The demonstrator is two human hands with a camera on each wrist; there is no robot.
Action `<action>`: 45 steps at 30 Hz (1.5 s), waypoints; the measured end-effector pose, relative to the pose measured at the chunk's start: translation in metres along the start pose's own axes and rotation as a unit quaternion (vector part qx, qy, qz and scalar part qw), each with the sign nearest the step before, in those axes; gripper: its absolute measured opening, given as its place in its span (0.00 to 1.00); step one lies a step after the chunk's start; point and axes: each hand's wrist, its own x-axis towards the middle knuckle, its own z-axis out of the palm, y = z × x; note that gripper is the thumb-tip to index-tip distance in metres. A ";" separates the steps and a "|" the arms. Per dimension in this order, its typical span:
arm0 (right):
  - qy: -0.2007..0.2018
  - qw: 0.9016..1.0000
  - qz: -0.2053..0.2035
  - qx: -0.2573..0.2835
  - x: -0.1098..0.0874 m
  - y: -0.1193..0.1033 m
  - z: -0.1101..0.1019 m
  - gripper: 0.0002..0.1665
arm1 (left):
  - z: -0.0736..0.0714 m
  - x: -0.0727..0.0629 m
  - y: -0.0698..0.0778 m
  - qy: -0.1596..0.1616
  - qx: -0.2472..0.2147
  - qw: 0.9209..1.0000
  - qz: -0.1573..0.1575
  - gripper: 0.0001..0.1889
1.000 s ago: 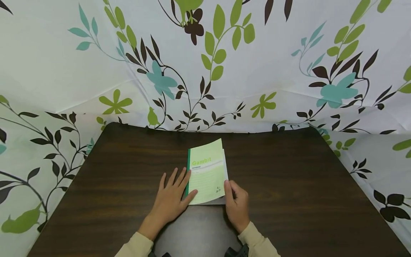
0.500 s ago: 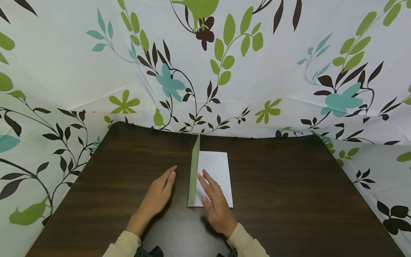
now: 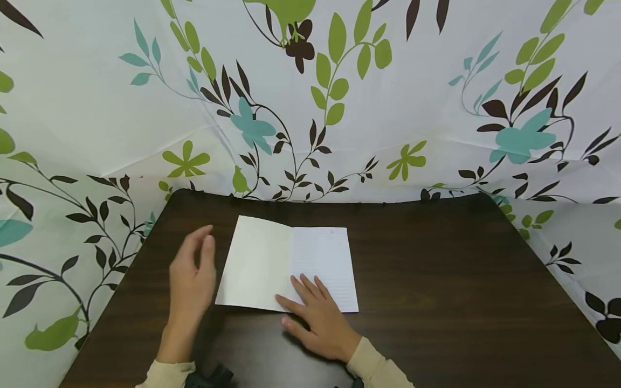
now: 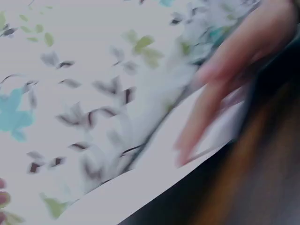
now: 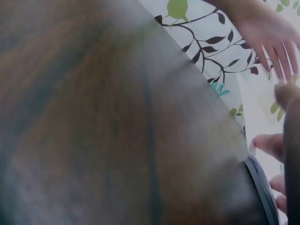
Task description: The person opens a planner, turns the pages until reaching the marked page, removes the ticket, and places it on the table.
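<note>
A notebook lies spread open on the dark table. Its left side is a blank off-white inner cover, and its right side is a lined white page. My right hand rests across the lower part near the fold, fingers straight and spread. To the left of the cover, my left hand is raised with fingers loosely bent, holding nothing. The left wrist view is blurred and shows the left hand beside the pale cover. Fingers of the right hand show at the right edge of the right wrist view.
The dark wood-grain table stretches out on both sides of the notebook. Behind and beside it hangs a white cloth printed with leaves and flowers. Black wrist gear shows at the bottom.
The green cover has swung from closed, through upright, to lying on the left. My right hand let go of its edge and now rests by the fold; my left hand moved left, off the notebook.
</note>
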 end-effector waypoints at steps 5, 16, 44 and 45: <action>0.004 1.000 0.005 -0.014 0.000 0.000 0.000 0.29 | 0.044 -0.022 -0.007 -0.177 0.076 0.974 0.116 0.18; 0.083 0.996 0.031 0.005 -0.005 0.004 -0.002 0.23 | 0.076 -0.052 -0.032 -0.281 0.204 0.924 0.157 0.26; 0.150 0.969 0.151 -0.123 -0.014 0.022 -0.015 0.58 | 0.074 -0.052 -0.037 -0.296 0.222 0.917 0.147 0.29; 0.142 0.972 0.146 -0.117 -0.014 0.021 -0.016 0.60 | 0.074 -0.052 -0.037 -0.297 0.222 0.917 0.147 0.29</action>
